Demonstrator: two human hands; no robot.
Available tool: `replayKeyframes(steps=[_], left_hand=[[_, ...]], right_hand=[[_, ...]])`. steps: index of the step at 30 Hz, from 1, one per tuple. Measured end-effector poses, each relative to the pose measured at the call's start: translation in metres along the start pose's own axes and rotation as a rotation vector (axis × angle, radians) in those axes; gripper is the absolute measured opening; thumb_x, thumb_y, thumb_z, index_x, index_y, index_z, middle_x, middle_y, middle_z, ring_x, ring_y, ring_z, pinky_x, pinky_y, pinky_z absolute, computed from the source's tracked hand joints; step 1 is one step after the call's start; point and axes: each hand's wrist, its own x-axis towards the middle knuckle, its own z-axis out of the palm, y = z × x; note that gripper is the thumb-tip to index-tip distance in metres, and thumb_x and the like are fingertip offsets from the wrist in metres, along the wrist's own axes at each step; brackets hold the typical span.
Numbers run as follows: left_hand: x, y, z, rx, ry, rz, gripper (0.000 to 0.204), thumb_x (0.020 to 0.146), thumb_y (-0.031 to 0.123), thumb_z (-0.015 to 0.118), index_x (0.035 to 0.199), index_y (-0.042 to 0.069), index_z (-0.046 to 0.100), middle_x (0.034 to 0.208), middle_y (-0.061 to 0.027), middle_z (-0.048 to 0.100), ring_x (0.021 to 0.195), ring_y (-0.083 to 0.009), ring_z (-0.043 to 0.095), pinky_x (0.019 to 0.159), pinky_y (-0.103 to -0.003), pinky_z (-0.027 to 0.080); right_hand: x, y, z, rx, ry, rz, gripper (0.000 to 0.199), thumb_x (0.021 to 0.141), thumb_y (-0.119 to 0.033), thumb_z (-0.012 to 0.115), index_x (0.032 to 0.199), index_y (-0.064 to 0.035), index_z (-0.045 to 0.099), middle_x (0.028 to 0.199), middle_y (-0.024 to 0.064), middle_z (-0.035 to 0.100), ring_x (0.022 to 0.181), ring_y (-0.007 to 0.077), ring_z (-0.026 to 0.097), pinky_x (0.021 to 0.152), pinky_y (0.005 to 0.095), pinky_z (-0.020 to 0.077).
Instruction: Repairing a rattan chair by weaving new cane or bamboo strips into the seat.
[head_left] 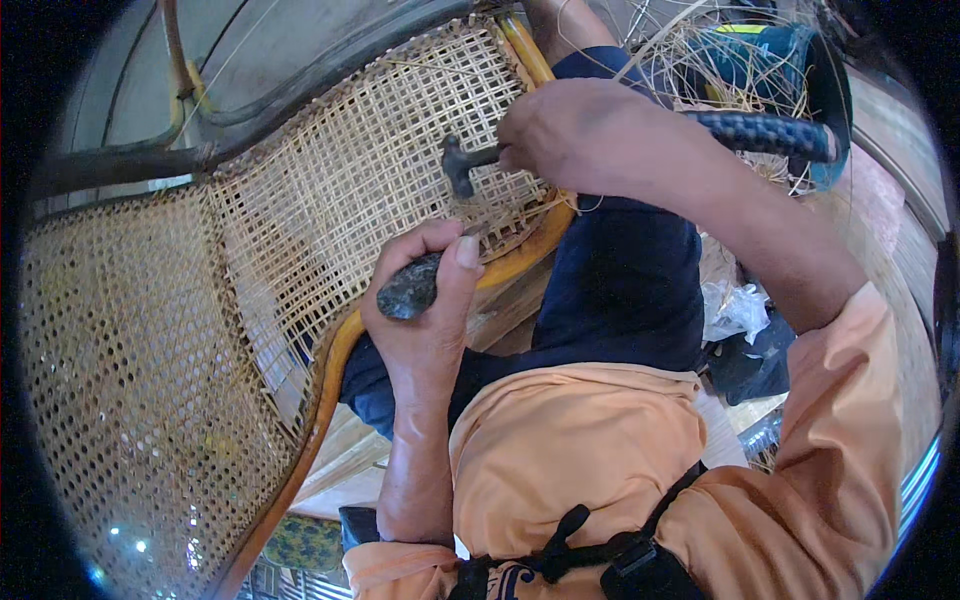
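Note:
A woven cane panel [350, 150] is stretched on a curved wooden frame [332, 385] that lies across my lap. My right hand [575, 135] is closed around a hammer [765, 134]. Its small dark head [457, 168] hovers above the open weave. Below it, my left hand [425, 335] grips a tool with a dark, rounded handle [409, 288], held butt up against the panel's edge. The tool's working end is mostly hidden by my thumb and fingers, so its kind does not show. Loose cane ends [515, 220] bunch at the frame beside it.
Denser, finished-looking cane mesh [130, 370] covers the lower left. Dark curved rods [130, 165] run behind the panel. At the upper right, a green bucket [830, 100] stands among tangled cane strips [700, 60]. A clear plastic bag [735, 310] lies by my leg.

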Motion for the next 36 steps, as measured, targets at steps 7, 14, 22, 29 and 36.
replayKeyframes(steps=[7,14,22,29,36], left_hand=[[0.003,0.002,-0.001,-0.088,-0.006,-0.056,0.017,0.078,0.008,0.067,0.090,-0.002,0.059,0.092,-0.0075,0.060,0.072,-0.0102,0.059,0.067,-0.022,0.049],[0.003,0.007,-0.007,-0.162,0.006,-0.062,0.015,0.077,0.006,0.066,0.088,-0.002,0.059,0.095,-0.0097,0.060,0.073,-0.0110,0.059,0.069,-0.023,0.048],[0.003,-0.005,0.000,-0.003,0.010,0.021,0.011,0.075,0.006,0.065,0.083,-0.001,0.059,0.091,-0.0094,0.061,0.087,-0.0155,0.057,0.084,-0.030,0.043],[0.002,0.001,0.001,-0.073,-0.023,-0.023,0.012,0.074,0.004,0.066,0.083,0.000,0.060,0.091,-0.0108,0.061,0.087,-0.0162,0.057,0.084,-0.030,0.043],[0.003,-0.007,0.008,-0.003,-0.039,0.085,0.011,0.074,0.003,0.064,0.084,0.000,0.060,0.092,-0.0116,0.061,0.088,-0.0175,0.057,0.084,-0.031,0.044]], right_hand=[[0.006,-0.001,-0.001,0.041,0.010,-0.027,0.019,0.081,-0.021,0.057,0.080,-0.0037,0.064,0.071,0.0150,0.061,0.071,0.0289,0.063,0.061,0.0367,0.0498],[-0.001,-0.001,-0.006,-0.014,-0.028,-0.032,0.015,0.079,-0.018,0.056,0.077,-0.0044,0.062,0.069,0.0125,0.061,0.069,0.0273,0.062,0.058,0.0354,0.0491],[0.007,-0.016,-0.034,0.118,-0.301,0.104,0.014,0.082,-0.013,0.052,0.078,-0.0007,0.057,0.071,0.0093,0.056,0.069,0.0237,0.058,0.060,0.0324,0.0463],[-0.004,-0.012,-0.035,0.078,-0.190,0.061,0.003,0.076,-0.006,0.049,0.076,-0.0039,0.051,0.073,0.0087,0.051,0.072,0.0261,0.057,0.065,0.0330,0.0465],[-0.012,0.013,0.003,-0.115,0.151,-0.108,0.011,0.076,-0.017,0.056,0.076,-0.0058,0.059,0.066,0.0115,0.059,0.065,0.0271,0.061,0.054,0.0345,0.0479]])
